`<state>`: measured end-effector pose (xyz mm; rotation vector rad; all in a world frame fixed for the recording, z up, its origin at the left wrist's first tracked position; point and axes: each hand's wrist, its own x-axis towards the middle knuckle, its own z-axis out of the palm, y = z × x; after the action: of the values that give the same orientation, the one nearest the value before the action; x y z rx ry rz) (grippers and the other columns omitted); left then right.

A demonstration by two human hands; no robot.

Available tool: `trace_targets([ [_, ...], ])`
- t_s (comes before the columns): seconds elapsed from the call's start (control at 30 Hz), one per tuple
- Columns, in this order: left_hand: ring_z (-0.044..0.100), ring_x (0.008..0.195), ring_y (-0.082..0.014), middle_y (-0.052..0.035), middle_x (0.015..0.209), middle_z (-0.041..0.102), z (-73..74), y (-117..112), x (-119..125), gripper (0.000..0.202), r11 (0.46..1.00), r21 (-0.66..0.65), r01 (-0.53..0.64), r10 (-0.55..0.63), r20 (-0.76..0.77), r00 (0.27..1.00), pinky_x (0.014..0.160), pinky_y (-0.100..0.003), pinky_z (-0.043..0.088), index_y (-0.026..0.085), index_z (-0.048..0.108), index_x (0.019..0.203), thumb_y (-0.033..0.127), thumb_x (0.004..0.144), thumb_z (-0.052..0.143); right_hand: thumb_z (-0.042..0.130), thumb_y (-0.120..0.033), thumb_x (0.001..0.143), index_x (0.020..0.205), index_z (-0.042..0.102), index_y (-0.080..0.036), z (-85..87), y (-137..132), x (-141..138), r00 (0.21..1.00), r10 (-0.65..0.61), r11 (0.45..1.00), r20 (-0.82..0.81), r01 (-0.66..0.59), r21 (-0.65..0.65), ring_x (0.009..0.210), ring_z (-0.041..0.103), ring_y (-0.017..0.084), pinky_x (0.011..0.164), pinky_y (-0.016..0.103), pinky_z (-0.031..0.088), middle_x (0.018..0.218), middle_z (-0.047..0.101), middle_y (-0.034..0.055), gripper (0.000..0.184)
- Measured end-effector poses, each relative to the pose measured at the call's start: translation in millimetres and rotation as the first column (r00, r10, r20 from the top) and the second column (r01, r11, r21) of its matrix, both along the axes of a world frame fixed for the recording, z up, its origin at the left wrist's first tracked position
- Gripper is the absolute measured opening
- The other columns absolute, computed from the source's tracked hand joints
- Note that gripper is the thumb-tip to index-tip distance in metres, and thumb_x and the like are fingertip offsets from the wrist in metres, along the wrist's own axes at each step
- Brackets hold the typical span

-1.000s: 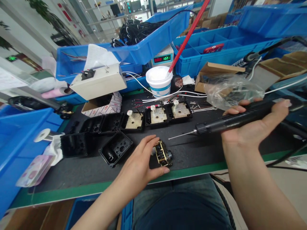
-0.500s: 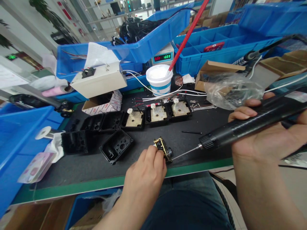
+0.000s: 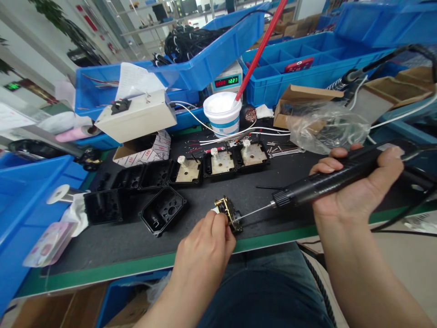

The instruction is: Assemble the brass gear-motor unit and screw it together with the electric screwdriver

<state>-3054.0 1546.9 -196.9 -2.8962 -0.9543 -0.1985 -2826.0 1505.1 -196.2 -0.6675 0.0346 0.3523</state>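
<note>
My left hand is closed on a small brass-coloured mechanism with black parts, holding it on the dark mat near the table's front edge. Wrapped in my right hand is a black electric screwdriver, tilted with its long thin bit pointing left and down. The bit's tip meets the right side of the mechanism; exactly which spot it touches I cannot tell. Left of the mechanism lies an open black housing. Behind stand several black housings in a row, some fitted with a pale plate and white post, such as this housing.
A white tub with a red stick stands behind the row. Beside it lie white cables, small pins and a clear plastic bag. Blue bins line the back. A solder spool sits at left, a thin black rod near the screwdriver.
The screwdriver in my right hand has moved left, and its tip has shifted from the mechanism's lower end up along its side. My left hand keeps its hold, with the mechanism slightly turned.
</note>
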Motion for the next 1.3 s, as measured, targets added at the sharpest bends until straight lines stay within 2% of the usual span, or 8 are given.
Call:
trace_targets([
  [0.4, 0.060, 0.055, -0.0156, 0.0021, 0.067, 0.059, -13.3, 4, -8, 0.007, 0.986, -0.167, 0.015, 0.016, 0.186, 0.982, 0.049, -0.027, 0.043, 0.020, 0.046, 0.082, 0.014, 0.082, 0.048, 0.041, -0.050, 0.084, 0.076, 0.051, -0.015, -11.2, 3, 2, 0.998, 0.042, 0.999, -0.041, -0.041, 0.012, 0.045, 0.041, 0.003, 0.039, 0.010, 0.039, 0.065, 0.047, -0.0027, 0.037],
  [0.67, 0.060, 0.056, -0.0149, 0.0028, 0.067, 0.060, -17.8, 5, -8, 0.007, 0.981, -0.195, 0.003, 0.042, 0.228, 0.973, 0.051, -0.025, 0.043, 0.021, 0.047, 0.082, 0.014, 0.080, 0.049, 0.043, -0.051, 0.083, 0.075, 0.050, -0.015, -15.6, 6, 1, 0.997, 0.047, 0.999, -0.057, -0.047, 0.007, 0.044, 0.042, 0.002, 0.039, 0.010, 0.039, 0.064, 0.047, -0.0033, 0.038],
  [0.87, 0.062, 0.059, -0.0149, 0.0018, 0.071, 0.061, -8.9, 7, -12, 0.006, 0.962, -0.273, 0.025, 0.040, 0.232, 0.972, 0.054, -0.026, 0.047, 0.021, 0.047, 0.088, 0.018, 0.083, 0.047, 0.040, -0.052, 0.084, 0.076, 0.050, -0.015, -12.4, 4, 8, 0.998, 0.029, 0.999, -0.054, -0.028, 0.021, 0.045, 0.043, 0.002, 0.039, 0.010, 0.040, 0.067, 0.049, -0.0022, 0.039],
  [0.97, 0.063, 0.067, -0.0147, -0.0002, 0.081, 0.061, 1.0, 16, -17, 0.020, 0.911, -0.411, -0.028, 0.130, 0.221, 0.967, 0.056, -0.025, 0.051, 0.022, 0.046, 0.101, 0.030, 0.084, 0.052, 0.035, -0.051, 0.086, 0.072, 0.049, -0.015, -8.1, 5, 16, 0.999, -0.030, 0.999, -0.039, 0.032, 0.041, 0.044, 0.043, 0.002, 0.039, 0.009, 0.039, 0.065, 0.048, -0.0030, 0.041],
  [1.07, 0.061, 0.094, -0.0201, -0.0072, 0.113, 0.055, 2.7, 29, -20, 0.052, 0.854, -0.517, -0.060, 0.171, 0.169, 0.971, 0.069, -0.031, 0.056, 0.025, 0.040, 0.121, 0.045, 0.077, 0.060, 0.037, -0.051, 0.086, 0.072, 0.049, -0.015, -6.4, 10, 17, 0.999, -0.043, 0.998, -0.026, 0.044, 0.038, 0.045, 0.044, 0.003, 0.039, 0.010, 0.040, 0.064, 0.048, -0.0030, 0.040],
  [1.17, 0.038, 0.127, -0.0285, -0.0118, 0.140, 0.033, -5.6, 36, -15, 0.087, 0.831, -0.555, -0.038, 0.133, 0.132, 0.982, 0.099, -0.047, 0.042, 0.024, 0.023, 0.136, 0.055, 0.068, 0.066, 0.043, -0.049, 0.084, 0.074, 0.049, -0.016, -9.2, 19, 13, 0.999, -0.052, 0.998, -0.016, 0.052, 0.020, 0.046, 0.044, 0.005, 0.039, 0.011, 0.040, 0.063, 0.049, -0.0030, 0.034],
  [1.23, 0.029, 0.133, -0.0296, -0.0137, 0.145, 0.027, -12.2, 36, -8, 0.098, 0.791, -0.608, -0.068, 0.162, 0.101, 0.982, 0.107, -0.049, 0.032, 0.021, 0.015, 0.140, 0.056, 0.065, 0.067, 0.044, -0.048, 0.083, 0.074, 0.048, -0.017, -12.5, 26, 10, 0.998, -0.064, 0.998, -0.022, 0.065, 0.014, 0.046, 0.044, 0.005, 0.039, 0.012, 0.040, 0.062, 0.048, -0.0033, 0.032],
  [1.3, 0.033, 0.131, -0.0287, -0.0149, 0.144, 0.029, -16.7, 34, -2, 0.098, 0.734, -0.670, -0.111, 0.211, 0.070, 0.975, 0.107, -0.048, 0.032, 0.018, 0.014, 0.140, 0.055, 0.066, 0.067, 0.045, -0.048, 0.082, 0.074, 0.047, -0.018, -15.4, 31, 9, 0.998, -0.059, 0.998, -0.037, 0.059, 0.013, 0.047, 0.044, 0.006, 0.040, 0.013, 0.040, 0.062, 0.048, -0.0033, 0.031],
])
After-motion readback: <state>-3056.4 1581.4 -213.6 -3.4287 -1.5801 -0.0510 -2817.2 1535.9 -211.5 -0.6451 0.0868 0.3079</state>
